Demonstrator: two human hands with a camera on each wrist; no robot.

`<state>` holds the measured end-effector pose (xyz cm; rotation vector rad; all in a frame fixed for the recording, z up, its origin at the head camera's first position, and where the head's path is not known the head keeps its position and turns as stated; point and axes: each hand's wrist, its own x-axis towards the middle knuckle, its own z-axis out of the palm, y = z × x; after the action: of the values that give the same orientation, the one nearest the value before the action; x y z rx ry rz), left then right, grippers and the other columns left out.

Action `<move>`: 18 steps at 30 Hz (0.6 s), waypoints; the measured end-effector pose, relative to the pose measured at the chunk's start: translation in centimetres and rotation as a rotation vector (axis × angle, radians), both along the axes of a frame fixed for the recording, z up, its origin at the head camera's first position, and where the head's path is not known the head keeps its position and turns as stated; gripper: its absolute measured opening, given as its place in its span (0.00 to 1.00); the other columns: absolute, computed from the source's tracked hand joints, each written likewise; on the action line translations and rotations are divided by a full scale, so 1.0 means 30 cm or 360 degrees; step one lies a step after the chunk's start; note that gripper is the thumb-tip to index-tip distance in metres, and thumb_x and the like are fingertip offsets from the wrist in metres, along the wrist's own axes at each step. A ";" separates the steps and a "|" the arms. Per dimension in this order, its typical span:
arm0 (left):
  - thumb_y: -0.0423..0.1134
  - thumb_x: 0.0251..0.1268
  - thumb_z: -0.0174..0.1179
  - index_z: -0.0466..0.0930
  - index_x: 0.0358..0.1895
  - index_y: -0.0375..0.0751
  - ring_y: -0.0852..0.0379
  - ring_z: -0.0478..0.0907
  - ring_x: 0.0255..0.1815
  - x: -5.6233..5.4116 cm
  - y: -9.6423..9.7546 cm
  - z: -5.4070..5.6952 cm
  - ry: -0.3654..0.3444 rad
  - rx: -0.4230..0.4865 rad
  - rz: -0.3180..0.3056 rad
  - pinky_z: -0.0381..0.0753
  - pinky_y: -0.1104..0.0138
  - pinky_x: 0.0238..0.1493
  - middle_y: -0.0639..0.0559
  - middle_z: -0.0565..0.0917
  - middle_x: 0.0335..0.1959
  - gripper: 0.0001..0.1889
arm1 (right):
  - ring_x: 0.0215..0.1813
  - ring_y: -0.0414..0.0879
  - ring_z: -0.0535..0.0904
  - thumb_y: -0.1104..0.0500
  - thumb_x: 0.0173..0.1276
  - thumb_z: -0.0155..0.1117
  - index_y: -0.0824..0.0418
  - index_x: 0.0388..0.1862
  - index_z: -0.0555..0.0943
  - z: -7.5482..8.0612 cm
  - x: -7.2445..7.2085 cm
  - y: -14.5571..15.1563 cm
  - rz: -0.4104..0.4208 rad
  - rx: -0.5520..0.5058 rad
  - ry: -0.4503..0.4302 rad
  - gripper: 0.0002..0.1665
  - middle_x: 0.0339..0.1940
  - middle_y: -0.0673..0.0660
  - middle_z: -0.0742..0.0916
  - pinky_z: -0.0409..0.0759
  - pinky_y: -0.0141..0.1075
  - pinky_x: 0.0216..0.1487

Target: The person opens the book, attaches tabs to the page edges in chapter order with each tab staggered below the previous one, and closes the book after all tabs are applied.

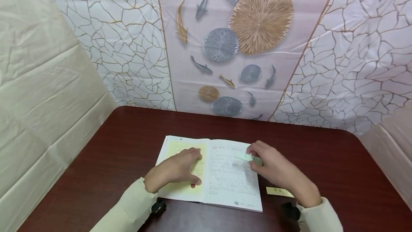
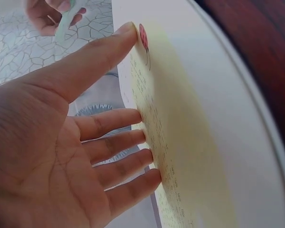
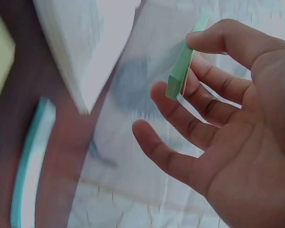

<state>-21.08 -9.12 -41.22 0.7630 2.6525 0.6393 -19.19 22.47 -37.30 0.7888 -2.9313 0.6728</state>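
An open book (image 1: 231,178) lies on the dark table, its left page mostly yellow with a ladybug picture (image 2: 143,37) near the bottom. My left hand (image 1: 177,167) rests its thumb and fingertips on that left page, fingers extended. Above the right page, my right hand (image 1: 273,165) pinches a narrow pad of green sticky notes (image 3: 180,69) between thumb and fingers. The pad's layered edge shows in the right wrist view, while its far end is blurred.
A yellow strip with dark marks (image 1: 278,192) lies on the table right of the book, partly behind the right wrist. A long object with a teal edge (image 3: 31,166) shows in the right wrist view. Patterned cloth (image 1: 145,63) hangs behind the table.
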 end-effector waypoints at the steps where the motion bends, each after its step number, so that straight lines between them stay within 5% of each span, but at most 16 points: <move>1: 0.46 0.57 0.81 0.76 0.69 0.33 0.41 0.65 0.80 0.000 0.001 -0.001 0.0008 -0.0007 0.0001 0.68 0.50 0.76 0.38 0.69 0.79 0.39 | 0.47 0.44 0.82 0.68 0.67 0.72 0.59 0.49 0.83 -0.008 0.005 -0.019 0.0042 0.0008 0.0006 0.13 0.44 0.49 0.83 0.84 0.41 0.45; 9: 0.45 0.55 0.82 0.78 0.65 0.33 0.38 0.70 0.73 0.015 0.027 0.019 0.0151 -0.0086 0.0010 0.76 0.49 0.68 0.38 0.72 0.74 0.36 | 0.45 0.40 0.79 0.65 0.66 0.75 0.55 0.45 0.83 -0.086 0.017 -0.138 0.0152 0.0141 -0.0118 0.12 0.41 0.45 0.83 0.83 0.40 0.46; 15: 0.36 0.56 0.78 0.86 0.58 0.40 0.42 0.80 0.63 0.058 0.082 0.039 0.0426 -0.0189 -0.0180 0.85 0.53 0.55 0.42 0.80 0.65 0.24 | 0.42 0.43 0.76 0.64 0.63 0.79 0.53 0.41 0.85 -0.123 0.026 -0.165 0.0078 0.0234 -0.0125 0.12 0.38 0.44 0.83 0.80 0.41 0.42; 18: 0.37 0.61 0.75 0.85 0.62 0.43 0.47 0.81 0.64 0.087 0.111 0.045 0.0439 -0.0212 -0.0259 0.85 0.55 0.57 0.46 0.82 0.66 0.24 | 0.42 0.43 0.76 0.64 0.63 0.79 0.53 0.41 0.85 -0.128 0.025 -0.166 0.0079 0.0216 -0.0141 0.12 0.38 0.44 0.83 0.80 0.41 0.42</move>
<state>-18.48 -5.79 -39.87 1.0817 2.8017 0.3311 -18.44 17.49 -41.14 0.8673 -3.0746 0.5294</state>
